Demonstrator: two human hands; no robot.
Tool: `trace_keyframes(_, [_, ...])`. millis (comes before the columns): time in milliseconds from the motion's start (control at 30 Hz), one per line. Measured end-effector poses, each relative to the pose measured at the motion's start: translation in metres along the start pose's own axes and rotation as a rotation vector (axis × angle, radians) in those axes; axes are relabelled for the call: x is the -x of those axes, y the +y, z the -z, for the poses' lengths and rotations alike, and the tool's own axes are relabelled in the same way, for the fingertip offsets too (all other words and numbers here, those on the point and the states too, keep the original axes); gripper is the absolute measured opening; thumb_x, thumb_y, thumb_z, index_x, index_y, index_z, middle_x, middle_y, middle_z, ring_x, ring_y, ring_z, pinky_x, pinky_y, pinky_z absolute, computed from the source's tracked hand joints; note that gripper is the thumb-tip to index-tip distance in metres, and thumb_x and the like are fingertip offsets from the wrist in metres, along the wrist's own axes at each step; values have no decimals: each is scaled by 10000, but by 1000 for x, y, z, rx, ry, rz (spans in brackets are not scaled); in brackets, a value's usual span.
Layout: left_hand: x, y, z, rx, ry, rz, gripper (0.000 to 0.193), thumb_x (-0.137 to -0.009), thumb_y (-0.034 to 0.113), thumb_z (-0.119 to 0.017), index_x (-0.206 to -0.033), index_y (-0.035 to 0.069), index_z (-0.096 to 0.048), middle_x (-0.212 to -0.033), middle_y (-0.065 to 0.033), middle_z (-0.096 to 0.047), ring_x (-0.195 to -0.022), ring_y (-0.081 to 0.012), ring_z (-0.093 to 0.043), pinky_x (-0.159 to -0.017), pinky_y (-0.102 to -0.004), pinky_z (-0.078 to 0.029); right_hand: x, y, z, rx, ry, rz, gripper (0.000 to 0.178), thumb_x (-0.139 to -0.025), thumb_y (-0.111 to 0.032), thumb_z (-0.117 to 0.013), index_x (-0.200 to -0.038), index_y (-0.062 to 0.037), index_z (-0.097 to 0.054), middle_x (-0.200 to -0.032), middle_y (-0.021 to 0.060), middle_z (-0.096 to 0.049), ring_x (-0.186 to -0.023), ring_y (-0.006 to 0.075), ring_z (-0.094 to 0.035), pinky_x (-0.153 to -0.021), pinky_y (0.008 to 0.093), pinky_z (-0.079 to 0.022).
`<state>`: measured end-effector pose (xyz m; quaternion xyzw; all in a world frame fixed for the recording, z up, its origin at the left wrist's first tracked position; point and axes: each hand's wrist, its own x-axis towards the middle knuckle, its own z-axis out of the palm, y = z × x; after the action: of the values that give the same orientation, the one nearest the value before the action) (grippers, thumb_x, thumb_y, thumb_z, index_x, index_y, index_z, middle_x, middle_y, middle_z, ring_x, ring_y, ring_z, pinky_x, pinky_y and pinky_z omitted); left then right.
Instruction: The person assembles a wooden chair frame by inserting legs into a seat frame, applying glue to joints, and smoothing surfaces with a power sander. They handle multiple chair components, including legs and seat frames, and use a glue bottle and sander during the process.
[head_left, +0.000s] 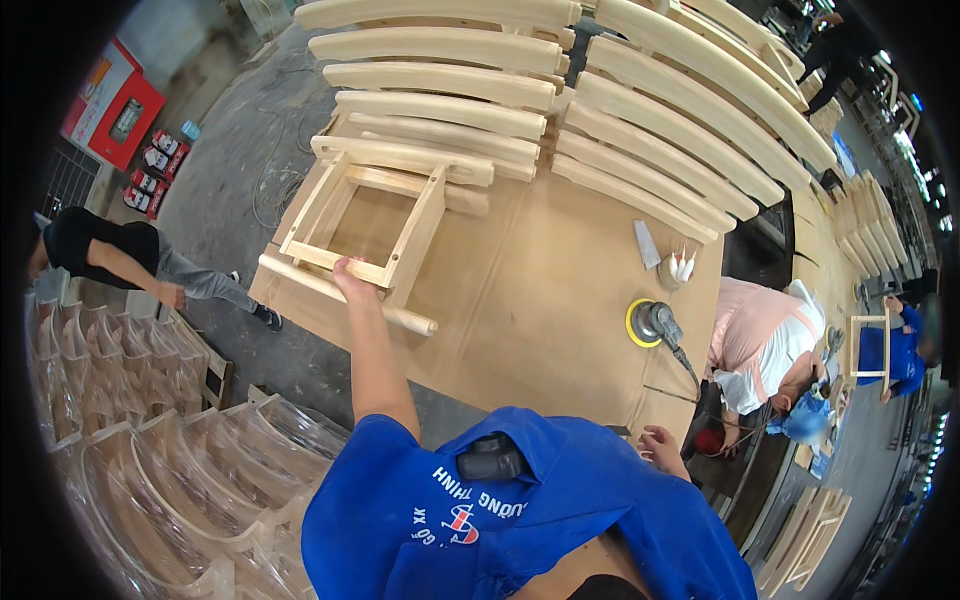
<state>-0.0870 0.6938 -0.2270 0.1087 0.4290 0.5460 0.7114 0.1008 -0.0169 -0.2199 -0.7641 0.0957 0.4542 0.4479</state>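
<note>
Woodworking workshop: sander [655, 322], wooden frame [416, 230]

a grey floor [215, 205] lies beside a pale, smudged wall [190, 40].

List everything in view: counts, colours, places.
Table: one, brown, centre
Wooden frame: one, pale, table's left
Curved rails: many, pale, table's far side
Sander: one, grey-yellow, table's right
Scraper: one, silver, beyond sander
Pointed bottles: several, white, beside scraper
Wrapped frames: many, brown, lower left
Wall box: one, red, upper left
Workers: at least four, mixed clothing, left and right
Shirt: one, blue, bottom
Left hand: one, bare, on frame's near rail
Right hand: one, bare, by table edge
</note>
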Motion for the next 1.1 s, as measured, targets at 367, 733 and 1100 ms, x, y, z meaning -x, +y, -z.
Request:
trace_keyframes(367, [42, 19, -55, -1266, -64, -1224, 697, -802, 180, -674, -1389, -34, -363, -1407, -259, -415, -1325, -394, -374, -1123, -471, -285, 2, 38, 8, -131, 80, -57, 360, -897, -196, -650, -1213, -61, -541, -942, 45, -632, -733, 124, -623, -615, 266, -494])
trace_keyframes(733, [15, -48, -73, -2147, -403, -414, 503, -703, 314, -780, -1065, -17, -666, -1048, -208, -684, -992, -356, -659, -848, -428, -534, 14, 59, -1, 60, 99, -2, 383, -857, -205, -678, -1189, -48, -568, -864, 40, -630, -722, 134, -623, -601, 262, -485])
trace_keyframes(1100, [-35, -51, -55, -2292, -374, -498, 591, -712, 397, -783, -1124, -6, -651, -1094, -200, -677, -1067, -347, -637, -902, -444, -519, 23, 138, 0, 256, 138, -16, 413, -792, -251, -724, -1135, -50, -614, -871, 102, -653, -756, 194, -626, -671, 317, -506])
